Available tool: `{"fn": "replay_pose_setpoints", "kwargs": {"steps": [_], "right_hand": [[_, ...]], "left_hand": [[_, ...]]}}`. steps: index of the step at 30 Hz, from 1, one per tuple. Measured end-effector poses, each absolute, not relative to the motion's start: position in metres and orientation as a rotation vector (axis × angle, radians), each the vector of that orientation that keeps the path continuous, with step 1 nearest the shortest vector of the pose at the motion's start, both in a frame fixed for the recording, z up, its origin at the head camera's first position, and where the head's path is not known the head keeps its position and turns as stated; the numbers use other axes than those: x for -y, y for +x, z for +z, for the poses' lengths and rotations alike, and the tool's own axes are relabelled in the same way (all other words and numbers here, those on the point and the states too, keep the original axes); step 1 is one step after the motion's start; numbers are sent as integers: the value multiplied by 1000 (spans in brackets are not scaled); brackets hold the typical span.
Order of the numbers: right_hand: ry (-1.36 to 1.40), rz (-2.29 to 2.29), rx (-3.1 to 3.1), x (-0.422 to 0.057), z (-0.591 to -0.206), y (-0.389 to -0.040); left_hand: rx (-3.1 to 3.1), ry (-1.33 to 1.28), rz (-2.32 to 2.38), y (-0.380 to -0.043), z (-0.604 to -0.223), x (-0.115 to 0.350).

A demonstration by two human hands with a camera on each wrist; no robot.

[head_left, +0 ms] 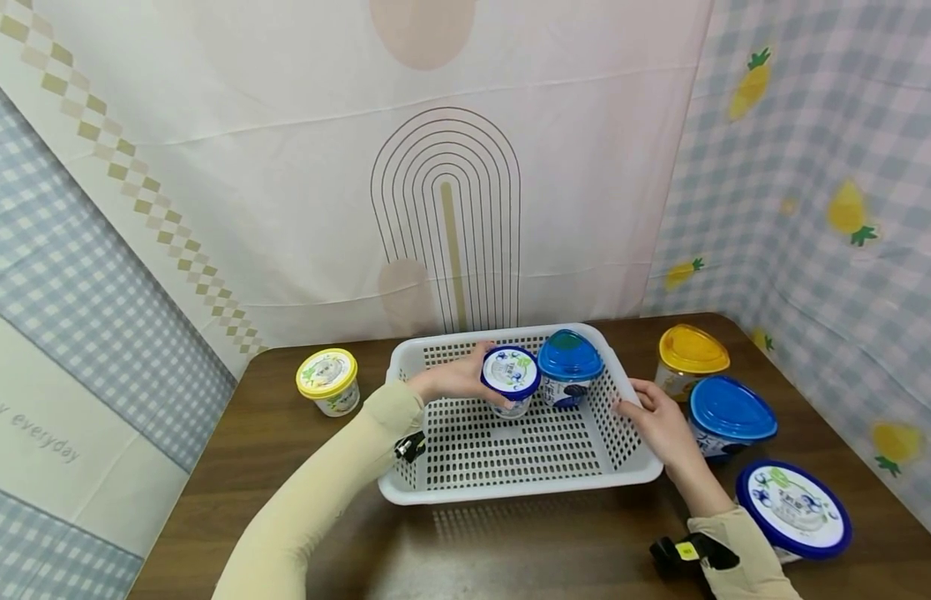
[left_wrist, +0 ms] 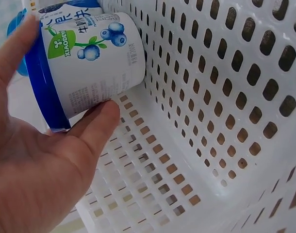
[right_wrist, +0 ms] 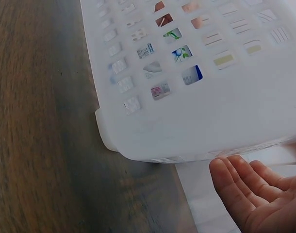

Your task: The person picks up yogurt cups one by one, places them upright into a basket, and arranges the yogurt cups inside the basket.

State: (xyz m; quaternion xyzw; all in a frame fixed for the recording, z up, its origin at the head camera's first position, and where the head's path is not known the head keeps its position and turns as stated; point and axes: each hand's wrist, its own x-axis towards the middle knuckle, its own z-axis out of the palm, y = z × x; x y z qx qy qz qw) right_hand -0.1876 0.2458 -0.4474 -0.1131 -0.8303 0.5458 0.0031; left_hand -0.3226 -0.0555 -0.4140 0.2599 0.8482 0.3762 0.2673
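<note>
Inside the white perforated plastic basket (head_left: 503,485), my left hand (head_left: 453,377) grips a small tub with a dark blue lid (head_left: 512,371), thumb and fingers spread around its side. Blueberries show on the tub's white wall (left_wrist: 97,53) in the left wrist view. Right beside it stands a tub with a bright blue domed lid (head_left: 570,357), near the basket's far right corner. My right hand (head_left: 660,421) holds the basket's right rim, fingertips over the edge. In the right wrist view its fingers (right_wrist: 254,187) lie right at the rim.
A yellow-lidded tub (head_left: 327,379) stands left of the basket on the brown wooden table (head_left: 285,467). To the right are a yellow domed tub (head_left: 692,354), a blue domed tub (head_left: 731,412) and a larger dark-blue-lidded tub (head_left: 793,510). A patterned cloth (head_left: 300,208) hangs behind.
</note>
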Motion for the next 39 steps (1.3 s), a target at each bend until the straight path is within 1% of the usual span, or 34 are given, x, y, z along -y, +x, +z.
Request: {"fn": "replay_pose_setpoints", "kwargs": {"steps": [19, 30, 39], "right_hand": [[-362, 1729, 2589, -245, -449, -188], [-376, 1752, 2590, -245, -450, -187], [-355, 1754, 2583, -246, -448, -188]], "left_hand": [[-2349, 736, 950, -321, -410, 56], [-2315, 699, 997, -325, -387, 65], [-2318, 769, 1073, -322, -361, 69]]}}
